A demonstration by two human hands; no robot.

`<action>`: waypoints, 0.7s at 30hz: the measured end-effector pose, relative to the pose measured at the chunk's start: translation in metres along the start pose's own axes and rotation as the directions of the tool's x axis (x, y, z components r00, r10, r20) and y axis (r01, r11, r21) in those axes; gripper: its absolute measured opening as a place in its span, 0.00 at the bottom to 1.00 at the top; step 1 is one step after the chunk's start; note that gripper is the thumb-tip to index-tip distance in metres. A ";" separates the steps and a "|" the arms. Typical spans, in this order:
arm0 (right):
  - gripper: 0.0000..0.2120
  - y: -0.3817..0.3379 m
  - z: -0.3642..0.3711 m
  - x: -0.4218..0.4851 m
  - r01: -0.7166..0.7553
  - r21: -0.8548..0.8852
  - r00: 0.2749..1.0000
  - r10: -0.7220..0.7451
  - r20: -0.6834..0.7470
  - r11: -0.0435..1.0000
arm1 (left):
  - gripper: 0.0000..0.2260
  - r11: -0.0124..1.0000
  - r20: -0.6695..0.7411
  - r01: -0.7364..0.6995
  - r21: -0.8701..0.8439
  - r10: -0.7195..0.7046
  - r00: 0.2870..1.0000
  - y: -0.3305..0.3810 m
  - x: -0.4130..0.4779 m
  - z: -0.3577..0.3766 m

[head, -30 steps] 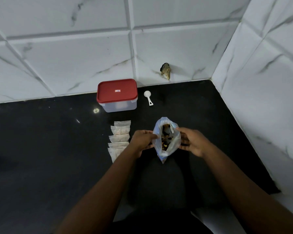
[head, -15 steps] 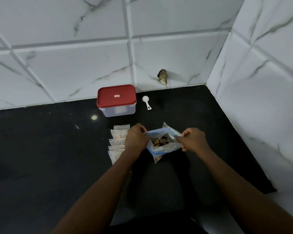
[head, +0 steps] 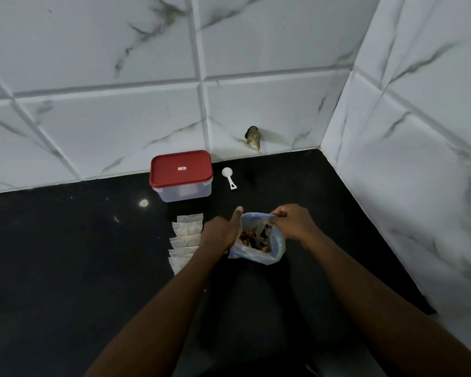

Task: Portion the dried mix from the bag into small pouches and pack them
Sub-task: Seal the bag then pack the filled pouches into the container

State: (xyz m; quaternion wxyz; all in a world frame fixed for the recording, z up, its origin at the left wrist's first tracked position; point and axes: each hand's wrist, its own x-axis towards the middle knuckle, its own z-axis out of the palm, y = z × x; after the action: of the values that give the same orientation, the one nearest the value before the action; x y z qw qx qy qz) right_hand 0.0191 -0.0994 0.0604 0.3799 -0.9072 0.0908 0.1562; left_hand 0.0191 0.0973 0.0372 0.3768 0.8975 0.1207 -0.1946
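Head view: left hand [head: 220,233], right hand [head: 294,225] grip bag [head: 260,255] rim, fingers [head: 280,213] curled.

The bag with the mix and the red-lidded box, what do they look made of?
Bag: thin soft plastic film, bluish, translucent; it crumples and the mix shows through. Box: probably rigid plastic, see-through walls, smooth red lid.
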 end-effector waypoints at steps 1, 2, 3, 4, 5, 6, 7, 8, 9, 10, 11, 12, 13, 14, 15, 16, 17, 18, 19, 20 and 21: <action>0.07 0.000 -0.001 0.001 -0.025 0.009 1.000 0.025 0.008 1.000 | 0.30 0.999 0.028 0.026 -0.018 -0.026 0.999 -0.001 0.002 0.000; 0.08 -0.001 -0.001 0.002 -0.059 0.035 0.998 0.058 0.023 0.998 | 0.28 0.996 0.056 0.052 -0.077 -0.048 0.997 -0.001 0.004 -0.001; 0.09 -0.001 0.000 0.003 -0.099 0.061 0.994 0.096 0.043 0.993 | 0.27 0.980 0.092 0.091 -0.179 -0.075 0.993 -0.002 0.007 -0.001; 0.10 0.000 -0.001 0.003 -0.141 0.082 0.989 0.135 0.067 0.987 | 0.25 0.947 0.142 0.147 -0.285 -0.110 0.984 -0.002 0.008 -0.002; 0.10 0.000 0.000 0.003 -0.182 0.088 0.980 0.174 0.094 0.979 | 0.24 0.914 0.201 0.201 -0.354 -0.136 0.970 -0.001 0.007 -0.004; 0.10 0.000 0.000 0.004 -0.209 0.089 0.973 0.198 0.120 0.974 | 0.21 0.895 0.258 0.238 -0.378 -0.145 0.955 0.000 0.005 -0.006; 0.10 -0.001 0.000 0.004 -0.224 0.104 0.967 0.208 0.146 0.969 | 0.17 0.880 0.308 0.268 -0.391 -0.149 0.940 0.001 0.002 -0.009; 0.10 -0.001 0.001 0.004 -0.239 0.152 0.963 0.213 0.166 0.959 | 0.14 0.861 0.346 0.293 -0.416 -0.148 0.927 0.002 0.000 -0.011; 0.11 -0.001 0.001 0.004 -0.270 0.236 0.957 0.233 0.175 0.933 | 0.12 0.840 0.367 0.311 -0.445 -0.146 0.919 0.003 0.000 -0.012; 0.13 0.000 0.000 0.004 -0.330 0.336 0.940 0.275 0.201 0.882 | 0.11 0.822 0.366 0.319 -0.471 -0.147 0.919 0.003 0.000 -0.013; 0.14 0.001 -0.002 0.004 -0.393 0.436 0.917 0.312 0.248 0.809 | 0.10 0.813 0.352 0.317 -0.488 -0.149 0.924 0.003 0.001 -0.014; 0.16 0.003 -0.005 0.003 -0.436 0.527 0.898 0.315 0.308 0.729 | 0.10 0.806 0.339 0.314 -0.502 -0.150 0.929 0.003 0.002 -0.016; 0.18 0.008 -0.008 0.004 -0.450 0.602 0.890 0.280 0.359 0.660 | 0.10 0.799 0.331 0.313 -0.513 -0.153 0.931 0.002 0.003 -0.017; 0.20 0.013 -0.012 0.005 -0.445 0.653 0.891 0.230 0.391 0.613 | 0.10 0.788 0.330 0.316 -0.529 -0.152 0.932 0.001 0.004 -0.018; 0.21 0.018 -0.014 0.006 -0.437 0.690 0.894 0.192 0.406 0.577 | 0.08 0.778 0.328 0.321 -0.540 -0.157 0.931 0.000 0.003 -0.020; 0.21 0.023 -0.017 0.006 -0.432 0.717 0.895 0.165 0.413 0.547 | 0.07 0.768 0.325 0.326 -0.551 -0.163 0.932 -0.001 0.002 -0.022; 0.20 0.025 -0.019 0.006 -0.428 0.732 0.897 0.150 0.416 0.531 | 0.08 0.765 0.322 0.330 -0.554 -0.168 0.932 -0.002 0.001 -0.024; 0.20 0.027 -0.020 0.006 -0.424 0.741 0.899 0.138 0.417 0.521 | 0.08 0.764 0.323 0.333 -0.552 -0.172 0.931 -0.002 -0.001 -0.025; 0.20 0.029 -0.020 0.005 -0.412 0.744 0.902 0.120 0.415 0.526 | 0.09 0.769 0.321 0.331 -0.546 -0.172 0.931 -0.003 -0.001 -0.026; 0.19 0.029 -0.020 0.004 -0.397 0.738 0.906 0.104 0.410 0.545 | 0.08 0.769 0.318 0.324 -0.550 -0.166 0.934 -0.003 -0.002 -0.027; 0.18 0.029 -0.020 0.004 -0.372 0.725 0.915 0.099 0.391 0.580 | 0.08 0.765 0.310 0.311 -0.565 -0.153 0.938 -0.003 -0.002 -0.028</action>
State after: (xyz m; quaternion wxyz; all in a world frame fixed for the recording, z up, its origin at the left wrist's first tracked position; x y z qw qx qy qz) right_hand 0.0185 -0.1342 0.0527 0.7231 -0.5907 0.2107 0.2896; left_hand 0.0234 0.1191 0.0542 0.6285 0.6762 0.2399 -0.3004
